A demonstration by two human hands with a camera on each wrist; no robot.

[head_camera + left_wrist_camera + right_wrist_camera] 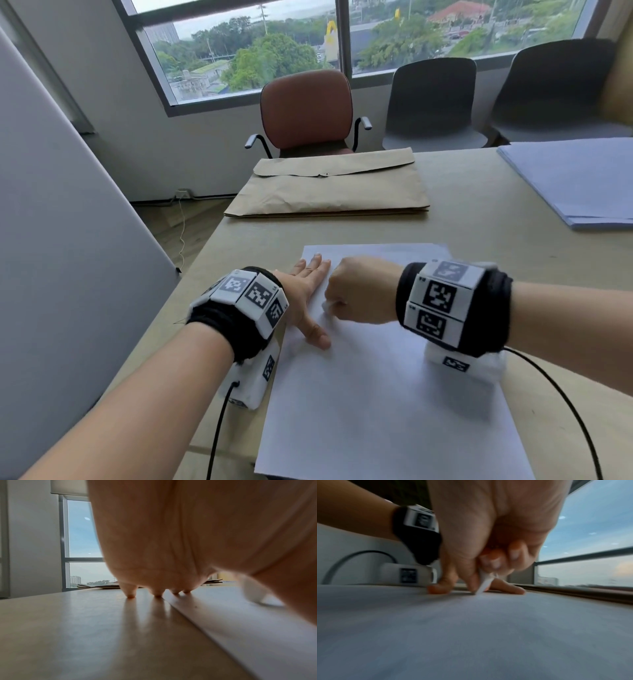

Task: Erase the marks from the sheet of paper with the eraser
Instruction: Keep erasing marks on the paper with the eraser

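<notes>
A white sheet of paper (387,387) lies on the beige table (496,212) in front of me. My left hand (308,291) rests flat on the sheet's upper left edge, fingers straight and spread. My right hand (359,294) is curled in a fist just beside it and pinches a small white eraser (327,306), whose tip touches the paper. In the right wrist view the eraser (485,582) pokes down from the curled fingers (494,561) onto the sheet (471,628). The left wrist view shows fingertips (131,595) on the table and the blurred eraser (255,592). I see no marks on the paper.
A brown paper envelope (329,186) lies at the far side of the table. A stack of pale blue sheets (579,181) sits at the right edge. A brown chair (306,109) and two grey chairs (435,102) stand behind the table. Cables trail from both wrist units.
</notes>
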